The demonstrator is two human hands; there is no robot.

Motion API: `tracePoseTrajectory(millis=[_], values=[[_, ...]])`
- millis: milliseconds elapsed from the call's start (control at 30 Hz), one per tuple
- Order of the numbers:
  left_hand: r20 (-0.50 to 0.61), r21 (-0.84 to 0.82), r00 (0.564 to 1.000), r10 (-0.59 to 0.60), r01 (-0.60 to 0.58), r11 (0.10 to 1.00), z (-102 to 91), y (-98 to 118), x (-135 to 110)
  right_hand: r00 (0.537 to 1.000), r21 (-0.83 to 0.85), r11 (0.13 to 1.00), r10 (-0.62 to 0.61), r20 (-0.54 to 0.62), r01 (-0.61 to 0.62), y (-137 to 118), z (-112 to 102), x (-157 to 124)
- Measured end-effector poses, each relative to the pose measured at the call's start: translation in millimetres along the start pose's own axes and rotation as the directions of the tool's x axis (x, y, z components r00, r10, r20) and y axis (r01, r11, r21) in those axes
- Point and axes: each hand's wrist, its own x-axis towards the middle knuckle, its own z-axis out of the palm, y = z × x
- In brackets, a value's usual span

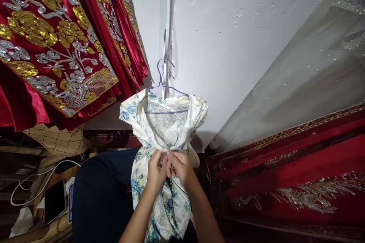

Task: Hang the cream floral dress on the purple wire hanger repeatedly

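A white dress with blue and yellow flowers (162, 121) hangs on a thin purple wire hanger (164, 83) against a white wall. Both my hands meet at the gathered waist of the dress. My left hand (155, 172) pinches the fabric from the left, fingers closed. My right hand (179, 169) pinches the same bunch from the right, fingers pressed together. Below my hands the skirt of the dress falls over my lap.
Red garments with gold and silver embroidery (54, 41) hang at upper left. A pale sheer sequinned fabric (308, 68) and another red embroidered garment (285, 174) lie at right. A phone (55, 201) and white cable (31, 182) rest on a wooden surface at lower left.
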Motion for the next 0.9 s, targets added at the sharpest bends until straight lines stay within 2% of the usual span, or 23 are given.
tracePoseTrajectory(millis=[67, 167, 233, 333, 400, 467, 567, 600, 633, 667, 700, 733, 767, 833, 900], values=[[0.016, 0.086, 1.0, 0.023, -0.025, 0.996, -1.7, -3, -5, 0.999, -0.051, 0.999, -0.01, 0.043, 0.012, -23, -4, 8], [0.091, 0.29, 0.996, 0.0, -0.026, 0.957, -6.4, -6, -8, 0.996, -0.111, 0.993, -0.041, 0.08, 0.05, -70, -6, 30], [0.147, 0.397, 0.989, -0.028, -0.033, 0.917, -8.7, -7, -7, 0.995, -0.079, 0.994, -0.073, 0.071, 0.078, -106, -4, 47], [0.205, 0.454, 0.978, -0.044, -0.055, 0.889, -9.6, -8, -4, 0.99, 0.003, 0.991, -0.132, 0.044, 0.132, -148, 4, 66], [0.244, 0.481, 0.968, -0.056, -0.07, 0.874, -10.5, -8, -1, 0.983, 0.043, 0.983, -0.179, 0.042, 0.177, -161, 9, 70], [0.292, 0.499, 0.953, -0.077, -0.083, 0.863, -14.4, -3, 5, 0.973, 0.056, 0.974, -0.223, 0.054, 0.221, -162, 12, 68], [0.355, 0.482, 0.931, -0.084, -0.105, 0.87, -29.7, 23, 25, 0.962, 0.018, 0.966, -0.258, 0.089, 0.257, -149, 13, 61], [0.345, 0.447, 0.938, -0.043, -0.124, 0.886, -36.9, 38, 35, 0.96, -0.004, 0.965, -0.261, 0.104, 0.263, -145, 12, 58], [0.29, 0.383, 0.956, 0.041, -0.155, 0.911, -44.4, 55, 46, 0.958, -0.035, 0.964, -0.258, 0.124, 0.264, -142, 13, 55], [0.205, 0.297, 0.964, 0.17, -0.227, 0.927, -51.8, 73, 58, 0.957, -0.075, 0.961, -0.254, 0.143, 0.266, -140, 13, 53], [0.069, 0.241, 0.951, 0.301, -0.309, 0.92, -58.3, 91, 70, 0.954, -0.116, 0.955, -0.253, 0.159, 0.272, -140, 14, 51], [-0.045, 0.222, 0.914, 0.403, -0.384, 0.896, -63.4, 108, 81, 0.951, -0.156, 0.946, -0.255, 0.177, 0.283, -140, 15, 49], [-0.073, 0.24, 0.869, 0.49, -0.461, 0.854, -66.7, 124, 91, 0.945, -0.188, 0.936, -0.262, 0.196, 0.298, -141, 16, 49], [0.011, 0.323, 0.808, 0.589, -0.56, 0.763, -67.9, 147, 104, 0.932, -0.211, 0.919, -0.287, 0.222, 0.333, -140, 17, 50], [0.102, 0.381, 0.773, 0.626, -0.612, 0.693, -66.0, 160, 110, 0.928, -0.205, 0.915, -0.304, 0.215, 0.348, -132, 15, 55]])
